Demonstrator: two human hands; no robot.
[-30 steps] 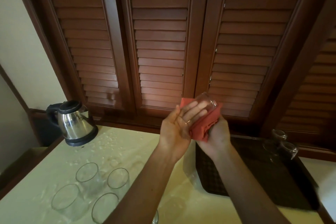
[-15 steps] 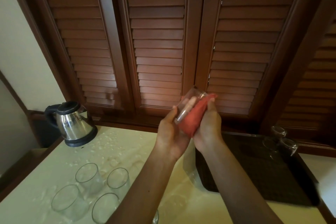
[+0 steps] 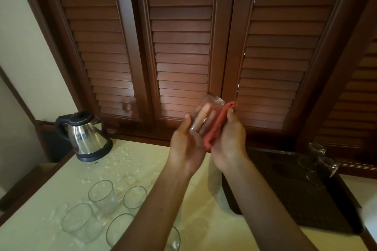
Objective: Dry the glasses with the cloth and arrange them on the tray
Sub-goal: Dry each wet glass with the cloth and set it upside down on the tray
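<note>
My left hand (image 3: 186, 145) holds a clear glass (image 3: 206, 113) raised in front of the shutters, fingers visible through it. My right hand (image 3: 229, 142) grips a red cloth (image 3: 217, 126) pressed against the glass's right side. Several clear glasses (image 3: 102, 195) stand upright on the wet counter at lower left. A dark tray (image 3: 289, 195) lies at right, with glasses (image 3: 318, 161) at its far corner.
A steel electric kettle (image 3: 86, 134) stands at the counter's back left. The cream counter (image 3: 130, 165) is covered with water drops. Brown louvered shutters (image 3: 181, 47) rise behind. A pale upright object (image 3: 213, 179) stands at the tray's left edge, partly hidden by my arms.
The glass has turned in my left hand and its base now tilts up. The cloth has slid from around the glass to its right side.
</note>
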